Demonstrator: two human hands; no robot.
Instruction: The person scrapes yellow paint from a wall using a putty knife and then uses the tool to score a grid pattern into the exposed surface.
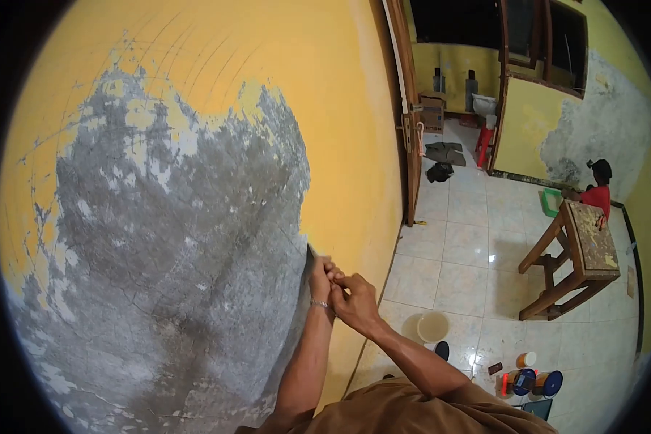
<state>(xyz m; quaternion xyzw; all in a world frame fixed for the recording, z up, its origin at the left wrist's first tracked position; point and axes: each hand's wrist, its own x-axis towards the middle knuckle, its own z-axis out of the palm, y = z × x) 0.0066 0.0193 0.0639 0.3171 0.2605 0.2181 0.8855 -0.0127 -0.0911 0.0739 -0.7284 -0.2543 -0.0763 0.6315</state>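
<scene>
On the yellow wall [343,145], a large bare patch of grey plaster [195,239] shows ragged edges of peeled paint. My left hand [321,281] is closed around a scraper [311,250]. Only a thin dark piece of its blade shows, against the right edge of the grey patch. Pressed close below it, my right hand [356,302] has its fingers curled in at the scraper's handle end. The handle itself is hidden inside both hands.
A wooden stool [589,239] stands at right; behind it a person in red [597,192] is low by another patchy wall, near a green tray [551,202]. A bucket [432,328] and several paint containers [524,381] are on the tiled floor. An open door [405,116] lies ahead.
</scene>
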